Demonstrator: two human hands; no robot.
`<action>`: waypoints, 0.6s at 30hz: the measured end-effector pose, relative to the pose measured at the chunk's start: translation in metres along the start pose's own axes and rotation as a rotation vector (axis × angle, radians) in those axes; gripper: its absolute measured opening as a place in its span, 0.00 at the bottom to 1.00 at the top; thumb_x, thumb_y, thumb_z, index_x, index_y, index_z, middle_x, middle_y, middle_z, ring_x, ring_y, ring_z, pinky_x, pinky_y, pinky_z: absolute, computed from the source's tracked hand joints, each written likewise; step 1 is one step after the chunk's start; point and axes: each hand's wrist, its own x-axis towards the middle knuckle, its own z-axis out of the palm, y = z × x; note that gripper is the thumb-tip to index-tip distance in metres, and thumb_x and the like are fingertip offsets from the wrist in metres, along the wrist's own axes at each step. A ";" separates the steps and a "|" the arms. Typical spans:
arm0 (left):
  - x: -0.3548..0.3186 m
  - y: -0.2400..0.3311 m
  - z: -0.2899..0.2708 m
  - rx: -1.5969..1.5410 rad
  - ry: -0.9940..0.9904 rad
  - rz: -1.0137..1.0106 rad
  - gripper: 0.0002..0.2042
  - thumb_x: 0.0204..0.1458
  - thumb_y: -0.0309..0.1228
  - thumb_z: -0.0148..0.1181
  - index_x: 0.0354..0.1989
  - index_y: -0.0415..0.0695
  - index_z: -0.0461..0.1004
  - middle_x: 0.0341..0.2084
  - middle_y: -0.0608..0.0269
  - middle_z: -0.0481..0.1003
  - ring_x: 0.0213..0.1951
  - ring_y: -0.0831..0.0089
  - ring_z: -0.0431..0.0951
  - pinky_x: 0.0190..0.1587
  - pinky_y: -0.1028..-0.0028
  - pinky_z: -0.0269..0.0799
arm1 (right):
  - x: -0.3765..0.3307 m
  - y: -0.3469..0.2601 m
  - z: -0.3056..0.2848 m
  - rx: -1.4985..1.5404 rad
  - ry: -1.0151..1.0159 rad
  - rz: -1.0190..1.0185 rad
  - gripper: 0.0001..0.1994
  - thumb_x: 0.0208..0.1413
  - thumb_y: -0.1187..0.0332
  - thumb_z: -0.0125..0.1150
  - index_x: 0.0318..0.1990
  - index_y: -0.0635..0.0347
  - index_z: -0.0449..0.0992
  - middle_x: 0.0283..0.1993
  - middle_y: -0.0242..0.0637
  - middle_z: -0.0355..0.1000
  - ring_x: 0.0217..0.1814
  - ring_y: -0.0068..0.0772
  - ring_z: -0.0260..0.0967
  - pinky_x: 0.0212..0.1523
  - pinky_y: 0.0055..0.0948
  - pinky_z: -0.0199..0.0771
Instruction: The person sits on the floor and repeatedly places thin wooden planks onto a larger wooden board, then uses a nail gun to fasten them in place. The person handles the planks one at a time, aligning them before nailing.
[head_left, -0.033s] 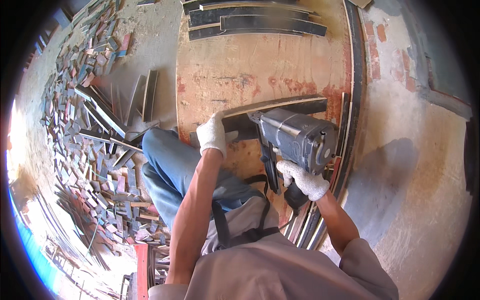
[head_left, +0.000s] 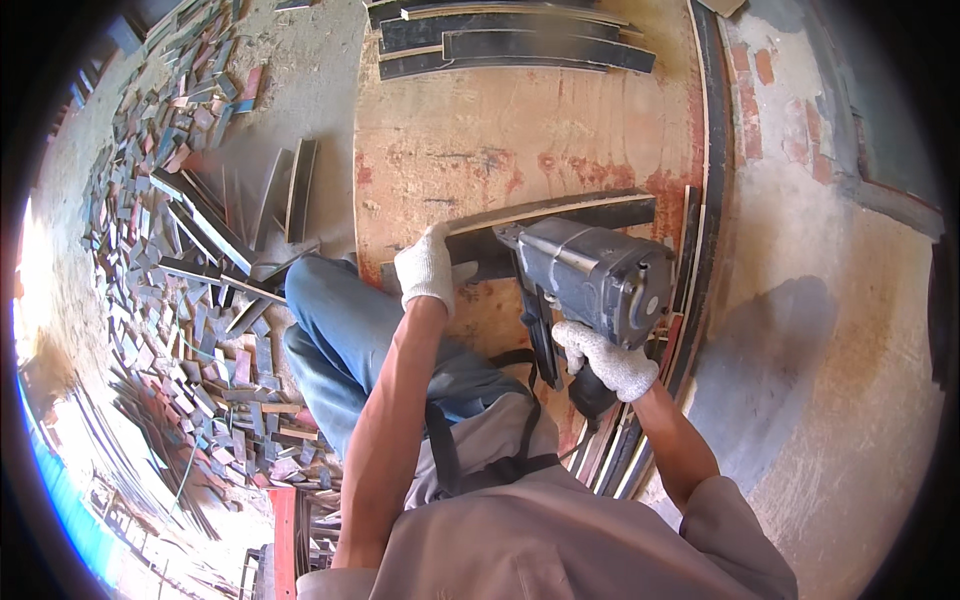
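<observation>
A nail gun [head_left: 585, 265] is clasped in the right grip [head_left: 607, 362], a curved plywood strip [head_left: 620, 211] pinched in the left grip [head_left: 425, 270]

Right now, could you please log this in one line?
left hand: holding wood strip; right hand: holding nail gun; other strips: on board

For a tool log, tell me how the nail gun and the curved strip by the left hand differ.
The nail gun is bulky and boxy; the curved strip is long and narrow. The right hand grips the nail gun; the left hand touches the curved strip's left end. The nail gun has a grey casing; the curved strip, a pale edge. Both are mostly dark.
</observation>
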 end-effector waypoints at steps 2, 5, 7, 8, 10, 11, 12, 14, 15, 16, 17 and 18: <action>0.001 -0.001 0.002 -0.014 0.004 -0.018 0.17 0.56 0.35 0.60 0.45 0.33 0.80 0.38 0.51 0.79 0.32 0.60 0.81 0.29 0.64 0.83 | 0.002 0.001 0.002 -0.026 -0.013 0.013 0.10 0.64 0.70 0.61 0.51 0.60 0.76 0.29 0.29 0.71 0.23 0.17 0.61 0.23 0.22 0.64; 0.002 -0.002 0.003 -0.023 -0.002 -0.030 0.16 0.56 0.35 0.60 0.44 0.33 0.80 0.39 0.50 0.79 0.32 0.61 0.81 0.30 0.64 0.84 | 0.003 -0.001 0.010 0.001 -0.017 0.021 0.11 0.64 0.70 0.62 0.51 0.60 0.76 0.28 0.29 0.71 0.22 0.17 0.62 0.22 0.23 0.65; 0.007 -0.005 0.001 -0.017 -0.003 -0.027 0.16 0.56 0.35 0.60 0.44 0.33 0.80 0.38 0.51 0.79 0.32 0.62 0.81 0.30 0.64 0.84 | 0.002 -0.011 0.013 -0.084 -0.040 -0.007 0.12 0.63 0.72 0.61 0.52 0.61 0.76 0.28 0.29 0.72 0.22 0.17 0.63 0.22 0.23 0.66; 0.009 -0.006 0.000 -0.013 -0.004 -0.025 0.16 0.56 0.35 0.60 0.44 0.33 0.80 0.38 0.51 0.79 0.32 0.62 0.81 0.30 0.64 0.84 | 0.003 -0.008 0.013 -0.062 -0.033 -0.023 0.13 0.63 0.72 0.61 0.53 0.61 0.76 0.29 0.29 0.72 0.22 0.17 0.63 0.22 0.23 0.66; 0.009 -0.006 0.000 -0.019 -0.006 -0.020 0.16 0.56 0.35 0.60 0.44 0.33 0.80 0.37 0.51 0.79 0.31 0.62 0.81 0.30 0.64 0.84 | 0.004 0.001 0.012 -0.013 -0.019 -0.058 0.15 0.62 0.73 0.61 0.56 0.62 0.76 0.30 0.29 0.73 0.21 0.17 0.63 0.22 0.23 0.66; 0.009 -0.006 0.001 -0.021 -0.008 -0.018 0.16 0.56 0.35 0.59 0.44 0.33 0.80 0.37 0.51 0.79 0.31 0.62 0.81 0.30 0.64 0.84 | 0.004 0.001 0.011 -0.013 -0.014 -0.053 0.16 0.62 0.73 0.61 0.57 0.62 0.75 0.30 0.29 0.73 0.22 0.17 0.63 0.21 0.23 0.66; 0.007 -0.006 0.002 -0.038 0.000 -0.011 0.16 0.56 0.35 0.59 0.43 0.32 0.80 0.36 0.52 0.79 0.30 0.62 0.81 0.30 0.64 0.84 | 0.003 -0.003 0.012 -0.011 -0.007 -0.048 0.17 0.62 0.73 0.62 0.58 0.62 0.75 0.30 0.29 0.74 0.22 0.17 0.64 0.21 0.23 0.66; 0.004 -0.007 0.004 -0.072 0.016 0.003 0.16 0.56 0.34 0.59 0.42 0.31 0.80 0.35 0.52 0.79 0.29 0.62 0.80 0.30 0.64 0.83 | 0.005 0.002 0.011 -0.043 -0.009 -0.072 0.19 0.60 0.73 0.63 0.59 0.61 0.74 0.30 0.28 0.74 0.22 0.17 0.64 0.22 0.22 0.65; 0.002 -0.006 0.005 -0.058 0.024 0.008 0.16 0.55 0.34 0.60 0.42 0.31 0.80 0.35 0.53 0.79 0.29 0.63 0.80 0.30 0.64 0.83 | 0.007 0.005 0.012 -0.048 -0.018 -0.062 0.20 0.60 0.72 0.63 0.60 0.61 0.73 0.30 0.28 0.74 0.22 0.17 0.64 0.22 0.22 0.66; 0.000 -0.005 0.006 -0.043 0.033 0.013 0.16 0.55 0.34 0.60 0.41 0.30 0.80 0.34 0.53 0.79 0.29 0.63 0.80 0.30 0.64 0.82 | 0.008 0.006 0.013 -0.052 -0.027 -0.051 0.20 0.60 0.72 0.64 0.60 0.61 0.73 0.30 0.28 0.74 0.22 0.17 0.64 0.23 0.22 0.66; -0.002 -0.003 0.006 -0.028 0.042 0.018 0.17 0.55 0.35 0.60 0.41 0.30 0.80 0.34 0.53 0.79 0.29 0.64 0.79 0.29 0.64 0.81 | 0.010 0.009 0.014 -0.073 -0.040 -0.074 0.19 0.61 0.72 0.64 0.59 0.60 0.73 0.30 0.28 0.74 0.21 0.17 0.64 0.22 0.22 0.66; 0.000 -0.004 0.006 -0.011 0.054 0.033 0.17 0.54 0.35 0.60 0.40 0.29 0.80 0.34 0.53 0.79 0.29 0.65 0.79 0.29 0.64 0.81 | 0.012 0.011 0.015 -0.093 -0.051 -0.096 0.19 0.61 0.71 0.64 0.59 0.60 0.73 0.29 0.28 0.73 0.21 0.17 0.64 0.21 0.23 0.66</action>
